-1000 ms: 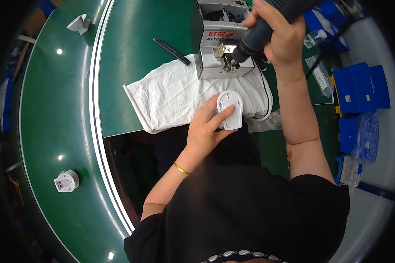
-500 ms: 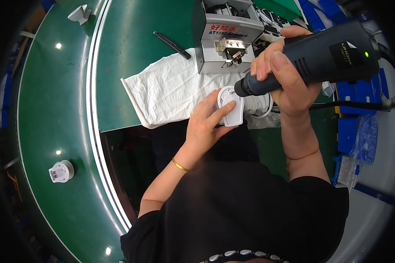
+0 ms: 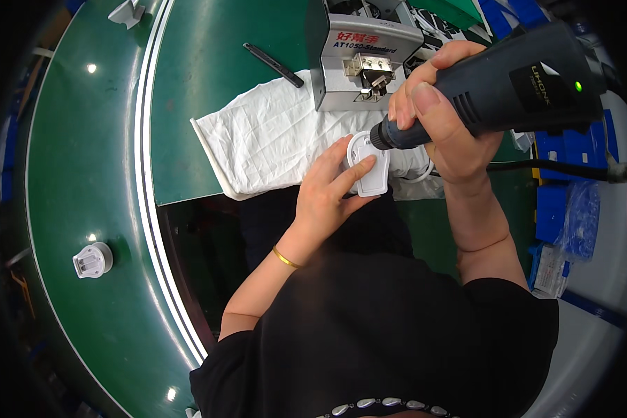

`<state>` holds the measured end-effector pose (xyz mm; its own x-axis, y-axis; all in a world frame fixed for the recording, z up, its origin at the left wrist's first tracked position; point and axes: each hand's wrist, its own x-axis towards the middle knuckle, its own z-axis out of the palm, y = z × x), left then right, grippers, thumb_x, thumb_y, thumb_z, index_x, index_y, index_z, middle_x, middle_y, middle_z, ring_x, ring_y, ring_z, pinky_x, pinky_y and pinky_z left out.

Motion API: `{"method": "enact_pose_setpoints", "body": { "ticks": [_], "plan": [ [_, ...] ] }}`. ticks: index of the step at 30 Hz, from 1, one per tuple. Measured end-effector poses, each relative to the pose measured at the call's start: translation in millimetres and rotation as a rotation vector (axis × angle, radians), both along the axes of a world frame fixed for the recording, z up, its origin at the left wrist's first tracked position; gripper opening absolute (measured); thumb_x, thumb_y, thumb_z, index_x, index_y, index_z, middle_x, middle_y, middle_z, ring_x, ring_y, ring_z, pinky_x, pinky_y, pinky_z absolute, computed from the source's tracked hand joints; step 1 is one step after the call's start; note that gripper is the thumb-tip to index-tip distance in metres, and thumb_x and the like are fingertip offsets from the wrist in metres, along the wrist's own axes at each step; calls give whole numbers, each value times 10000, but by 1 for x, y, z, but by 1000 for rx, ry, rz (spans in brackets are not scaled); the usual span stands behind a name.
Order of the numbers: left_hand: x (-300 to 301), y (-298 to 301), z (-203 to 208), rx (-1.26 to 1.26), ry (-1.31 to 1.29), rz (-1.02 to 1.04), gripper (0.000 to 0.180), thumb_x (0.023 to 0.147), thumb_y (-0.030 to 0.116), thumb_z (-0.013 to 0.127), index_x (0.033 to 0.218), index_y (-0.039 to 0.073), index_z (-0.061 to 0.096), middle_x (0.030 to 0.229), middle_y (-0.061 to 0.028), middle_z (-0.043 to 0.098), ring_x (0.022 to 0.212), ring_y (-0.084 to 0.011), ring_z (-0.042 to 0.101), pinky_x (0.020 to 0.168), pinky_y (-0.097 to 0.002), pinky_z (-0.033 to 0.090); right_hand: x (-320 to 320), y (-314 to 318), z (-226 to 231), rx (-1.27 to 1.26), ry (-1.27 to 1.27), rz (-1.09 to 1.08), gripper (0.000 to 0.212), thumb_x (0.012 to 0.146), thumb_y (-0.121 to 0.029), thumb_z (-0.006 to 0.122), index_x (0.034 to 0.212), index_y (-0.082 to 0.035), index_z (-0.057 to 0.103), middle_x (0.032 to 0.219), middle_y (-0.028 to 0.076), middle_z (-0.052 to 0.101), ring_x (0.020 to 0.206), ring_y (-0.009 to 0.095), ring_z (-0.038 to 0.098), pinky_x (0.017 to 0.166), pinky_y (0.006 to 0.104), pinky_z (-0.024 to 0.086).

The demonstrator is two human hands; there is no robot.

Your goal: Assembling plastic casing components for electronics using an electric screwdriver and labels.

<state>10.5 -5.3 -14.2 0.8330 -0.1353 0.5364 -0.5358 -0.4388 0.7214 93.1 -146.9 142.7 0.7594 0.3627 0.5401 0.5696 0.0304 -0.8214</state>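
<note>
A dark electric screwdriver (image 3: 515,87) with a small green light fills my right hand (image 3: 442,115), fingers wrapped round its body. Its ribbed nose meets the upper part of a white plastic housing (image 3: 373,177), round at one end and squared at the other. My left hand (image 3: 331,177) grips that housing from the left, thumb laid across its face. The tool's tip is hidden at the contact, so I cannot tell whether it sits in a screw. Under the housing lies a white cloth (image 3: 258,143) on the green table.
A grey metal machine (image 3: 355,70) stands beyond the cloth, with a black utility knife (image 3: 273,64) to its left. On the curved green belt at left sit a white part (image 3: 93,260) and another white part (image 3: 127,14). Blue bins (image 3: 552,212) line the right.
The screwdriver's nose has shifted slightly left and lower against the housing. Both hands keep their holds. The white parts on the belt have moved slightly toward the upper left.
</note>
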Motion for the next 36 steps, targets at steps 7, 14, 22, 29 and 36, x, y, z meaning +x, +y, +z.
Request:
{"method": "enact_pose_setpoints", "body": {
  "ticks": [7, 14, 22, 29, 36],
  "plan": [
    [0, -1, 6, 10, -5, 11, 661, 624, 141, 887, 1246, 153, 664, 1348, -211, 556, 1183, -400, 582, 945, -449, 509, 6, 0, -5, -15, -14, -3, 330, 907, 43, 553, 1204, 3, 417, 784, 106, 589, 654, 167, 580, 674, 388, 518],
    [-6, -3, 29, 230, -64, 134, 525, 740, 157, 783, 1251, 179, 664, 1433, -180, 497, 1319, -378, 478, 1042, -452, 456, 19, -14, -2, 209, 176, 22, 418, 906, -32, 572, 1288, 54, 427, 749, 119, 594, 660, 208, 602, 715, 406, 533],
    [-8, 34, 59, 556, -98, -45, 360, 821, 103, 598, 1169, 185, 644, 1437, -96, 513, 1293, -346, 504, 999, -432, 485, 72, -119, -45, 445, 166, -657, 410, 870, 8, 709, 1243, 19, 538, 766, 73, 607, 654, 167, 610, 641, 341, 545],
    [34, 157, 63, 77, -78, 627, 390, 750, 14, 730, 1104, 41, 567, 1139, -142, 641, 841, -239, 660, 773, -368, 533, 71, -192, -63, 530, 209, -812, 376, 868, -57, 754, 1175, -16, 541, 795, 76, 604, 634, 162, 606, 613, 321, 538],
    [78, 356, -8, 52, 221, 1292, 459, 815, 297, 762, 1110, 4, 567, 1055, -192, 695, 950, -354, 682, 859, -430, 526, 127, -240, -110, 439, 497, -940, 311, 825, -121, 829, 1012, 9, 618, 909, 98, 623, 714, 198, 631, 624, 343, 567]
  ]
}}
